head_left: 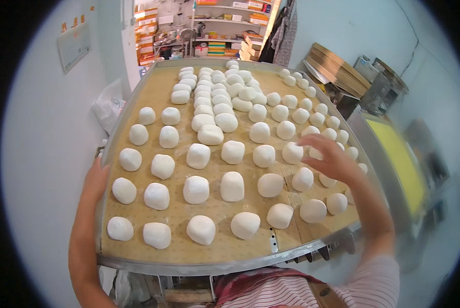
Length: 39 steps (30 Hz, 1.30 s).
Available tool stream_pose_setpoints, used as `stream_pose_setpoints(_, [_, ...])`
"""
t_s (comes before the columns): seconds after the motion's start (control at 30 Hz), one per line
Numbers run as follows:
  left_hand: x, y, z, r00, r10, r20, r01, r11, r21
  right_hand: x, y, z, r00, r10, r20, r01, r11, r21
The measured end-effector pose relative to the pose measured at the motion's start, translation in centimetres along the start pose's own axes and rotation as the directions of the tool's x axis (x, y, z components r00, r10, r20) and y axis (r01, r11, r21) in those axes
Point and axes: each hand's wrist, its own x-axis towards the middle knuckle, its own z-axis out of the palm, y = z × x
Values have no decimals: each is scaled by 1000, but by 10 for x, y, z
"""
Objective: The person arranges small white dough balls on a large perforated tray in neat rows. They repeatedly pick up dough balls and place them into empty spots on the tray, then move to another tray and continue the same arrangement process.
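Observation:
Several rounded white dough pieces (198, 156) stand apart in rows on a wide tan tabletop (137, 252) with a raised grey rim. My right hand (328, 156) hovers over the right-hand rows, thumb and fingers curved and apart, holding nothing I can see. Its fingertips are close beside one dough ball (292, 153); whether they touch it I cannot tell. At the left rim is my left hand (96, 179), its thumb against the edge and its other fingers largely hidden. Toward the far middle, more dough pieces (219, 92) lie crowded together, some piled.
Pale walls flank both long sides. A white plastic bag (109, 107) hangs at the left. On the right stand cardboard sheets (335, 69) and a machine with a yellow panel (395, 161). Shelves (230, 21) with boxes and hanging clothing (285, 36) are beyond the far edge.

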Motion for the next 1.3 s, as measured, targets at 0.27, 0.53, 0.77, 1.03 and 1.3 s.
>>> stream_pose_setpoints(0.27, [64, -122, -1, 976, 190, -107, -162, 961, 225, -230, 43, -34, 748, 535, -393, -317, 808, 497])
stream_pose_setpoints(0.53, [115, 33, -27, 926, 275, -257, -273, 961, 47, -460, 53, -36, 426, 731, -534, -334, 675, 658])
stream_pose_setpoints(0.77, [64, 284, 87, 866, 409, -287, -478, 845, -241, -704, 67, -6, 9, 856, -517, -386, 480, 788])
stream_pose_setpoints(1.03, [-33, 521, 181, 747, 607, -272, -630, 777, 2, -869, 81, 0, -464, 869, -171, -153, 111, 982])
stream_pose_setpoints(1.3, [-34, 673, 223, 685, 658, -312, -688, 726, 19, -889, 177, -13, -365, 902, -231, -251, 144, 957])
